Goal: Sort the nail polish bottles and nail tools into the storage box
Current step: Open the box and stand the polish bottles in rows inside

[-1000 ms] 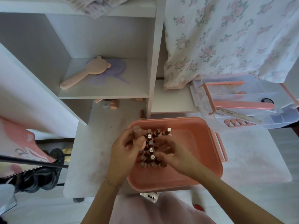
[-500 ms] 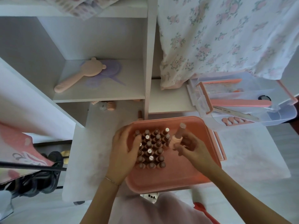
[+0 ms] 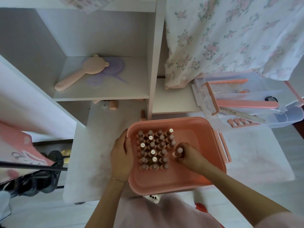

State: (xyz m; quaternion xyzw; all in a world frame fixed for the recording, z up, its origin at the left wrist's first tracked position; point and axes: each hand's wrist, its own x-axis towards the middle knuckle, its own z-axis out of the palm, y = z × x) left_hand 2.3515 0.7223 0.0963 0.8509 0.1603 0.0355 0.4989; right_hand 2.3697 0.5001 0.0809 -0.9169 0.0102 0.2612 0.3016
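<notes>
- A white shelf unit (image 3: 105, 46) is standing at the back, with a floral cloth (image 3: 230, 35) hanging over its right side.
- The white bench (image 3: 98, 162) is carrying a pink storage box (image 3: 197, 175), which is sitting in front of the person.
- A clear tray (image 3: 289, 117) is lying to the right behind the box, holding a pink nail file (image 3: 246, 104), a grey nail file (image 3: 241, 113) and a pink toe separator (image 3: 241, 121).
- A bear-shaped hairbrush (image 3: 82, 73) is resting on the shelf.
- The left hand (image 3: 121, 155) is lying over the box's left rim, thumb inside; its grip is relaxed and closing on nothing.
- The right hand (image 3: 189, 157) is reaching into the box, its grip pinching one nail polish bottle (image 3: 178, 152) upright just right of the rows.
- The nail polish bottles (image 3: 154, 148) are standing upright in close rows in the box's left half.
- One loose bottle (image 3: 142, 114) is standing on the bench just behind the box.
</notes>
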